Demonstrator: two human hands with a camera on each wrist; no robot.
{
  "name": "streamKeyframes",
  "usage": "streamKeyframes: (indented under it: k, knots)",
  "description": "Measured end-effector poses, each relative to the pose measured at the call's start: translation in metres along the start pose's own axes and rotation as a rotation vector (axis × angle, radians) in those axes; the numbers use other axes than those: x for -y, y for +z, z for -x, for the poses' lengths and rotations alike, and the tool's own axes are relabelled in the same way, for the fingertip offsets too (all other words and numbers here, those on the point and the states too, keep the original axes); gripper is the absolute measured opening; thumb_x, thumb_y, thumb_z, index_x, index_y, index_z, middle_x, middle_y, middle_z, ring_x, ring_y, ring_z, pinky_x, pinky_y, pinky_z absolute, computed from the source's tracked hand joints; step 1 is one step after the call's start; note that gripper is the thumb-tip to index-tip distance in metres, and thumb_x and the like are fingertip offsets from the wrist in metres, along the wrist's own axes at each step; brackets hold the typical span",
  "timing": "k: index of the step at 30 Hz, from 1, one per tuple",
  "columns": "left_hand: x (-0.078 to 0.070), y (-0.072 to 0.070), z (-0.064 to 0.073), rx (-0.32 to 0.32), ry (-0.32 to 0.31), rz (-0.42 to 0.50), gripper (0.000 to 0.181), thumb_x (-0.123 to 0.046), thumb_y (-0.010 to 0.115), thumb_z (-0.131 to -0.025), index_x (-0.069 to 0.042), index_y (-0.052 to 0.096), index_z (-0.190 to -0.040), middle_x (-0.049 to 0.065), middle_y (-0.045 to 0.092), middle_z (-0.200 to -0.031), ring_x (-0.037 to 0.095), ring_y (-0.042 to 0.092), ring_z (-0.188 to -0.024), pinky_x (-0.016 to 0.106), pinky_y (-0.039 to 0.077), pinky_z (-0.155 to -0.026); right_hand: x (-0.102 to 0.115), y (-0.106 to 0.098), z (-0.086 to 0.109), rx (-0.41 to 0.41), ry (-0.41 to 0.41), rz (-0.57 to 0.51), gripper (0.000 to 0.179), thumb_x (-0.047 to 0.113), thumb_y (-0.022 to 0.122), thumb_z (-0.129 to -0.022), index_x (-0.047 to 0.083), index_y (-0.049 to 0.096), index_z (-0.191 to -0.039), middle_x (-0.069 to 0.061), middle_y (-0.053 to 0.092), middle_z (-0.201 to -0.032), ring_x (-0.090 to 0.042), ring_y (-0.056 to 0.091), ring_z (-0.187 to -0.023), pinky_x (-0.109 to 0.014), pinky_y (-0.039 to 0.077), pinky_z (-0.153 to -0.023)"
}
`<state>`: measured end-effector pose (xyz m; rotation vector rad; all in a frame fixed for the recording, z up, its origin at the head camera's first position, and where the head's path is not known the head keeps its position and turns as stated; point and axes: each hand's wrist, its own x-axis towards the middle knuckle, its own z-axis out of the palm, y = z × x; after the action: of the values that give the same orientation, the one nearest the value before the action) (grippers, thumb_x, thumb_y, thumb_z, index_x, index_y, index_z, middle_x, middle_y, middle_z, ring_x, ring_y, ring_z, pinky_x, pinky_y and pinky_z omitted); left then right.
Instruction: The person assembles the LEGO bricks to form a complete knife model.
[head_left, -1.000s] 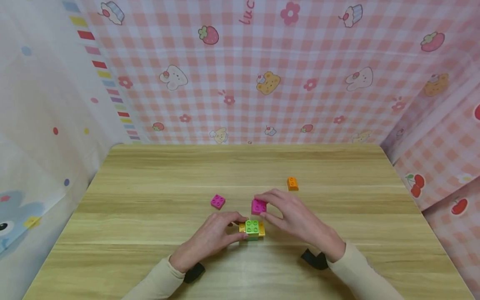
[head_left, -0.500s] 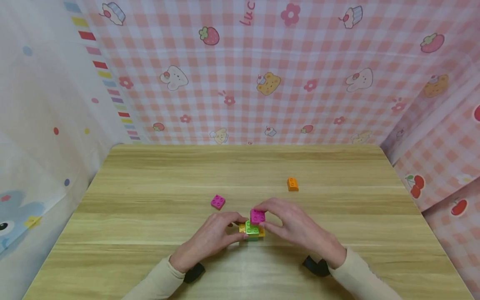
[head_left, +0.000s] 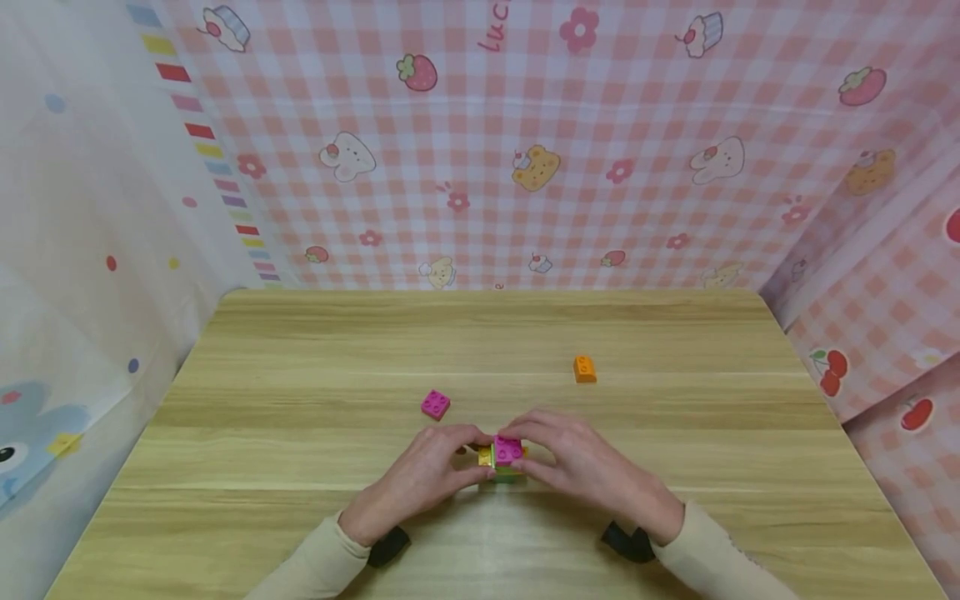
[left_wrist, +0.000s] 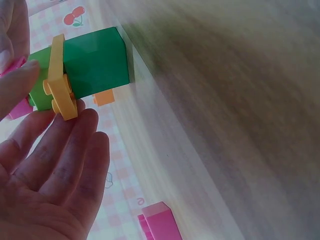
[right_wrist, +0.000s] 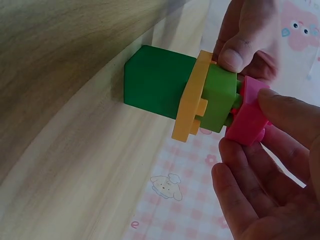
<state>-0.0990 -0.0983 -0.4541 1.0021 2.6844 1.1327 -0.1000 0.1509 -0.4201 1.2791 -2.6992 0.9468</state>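
Note:
A small tower stands on the table: a dark green block (right_wrist: 159,82) at the bottom, a thin yellow-orange plate (right_wrist: 192,100) across it, and a light green brick (right_wrist: 219,95) above. My left hand (head_left: 423,471) holds the light green brick between thumb and fingers. Pinched in my right hand (head_left: 588,462) is a pink brick (right_wrist: 248,111), right over the light green brick. Studs of the light green brick still show between the two in the right wrist view, and the pink brick sits slightly tilted.
Another pink brick (head_left: 435,404) lies on the wooden table (head_left: 315,358), behind and left of the tower. An orange brick (head_left: 585,369) rests farther back on the right. A pink checked cloth (head_left: 480,167) hangs behind the table.
My right hand has brought the pink brick down and toward me, from behind the tower to over the light green brick. My left hand has stayed in place on the tower.

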Motion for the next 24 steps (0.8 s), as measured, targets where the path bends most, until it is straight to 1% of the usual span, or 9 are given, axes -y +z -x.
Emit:
streamKeyframes:
  k: [9,17,24]
  knots:
    - [-0.0003,0.0003,0.0004,0.006,-0.016,0.006,0.025,-0.020,0.081,-0.091,-0.008,0.075,-0.112,0.003,0.077,-0.108,0.020,0.072,-0.097,0.035,0.060,-0.086,0.0016,0.0027,-0.0019,0.030,0.035,-0.004,0.028,0.017,0.076,-0.096,0.009,0.073,-0.123,0.000,0.069,-0.125,-0.016,0.066,-0.115,-0.035,0.057,-0.096]
    - [0.0000,0.0005,-0.0001,0.018,-0.038,0.003,0.026,-0.023,0.081,-0.092,-0.009,0.076,-0.113,0.002,0.077,-0.109,0.018,0.071,-0.098,0.035,0.059,-0.086,-0.0001,0.0026,-0.0012,0.020,0.005,-0.021,0.027,0.017,0.078,-0.094,0.011,0.073,-0.120,0.003,0.070,-0.122,-0.012,0.067,-0.111,-0.029,0.058,-0.093]
    - [0.0001,-0.0004,-0.0012,0.021,-0.042,-0.023,0.025,-0.024,0.081,-0.092,-0.009,0.078,-0.112,0.003,0.078,-0.108,0.016,0.071,-0.098,0.036,0.059,-0.086,0.0005,0.0028,-0.0030,0.036,-0.011,0.006,0.027,0.019,0.078,-0.095,0.011,0.073,-0.120,0.004,0.069,-0.121,-0.010,0.066,-0.110,-0.028,0.057,-0.093]
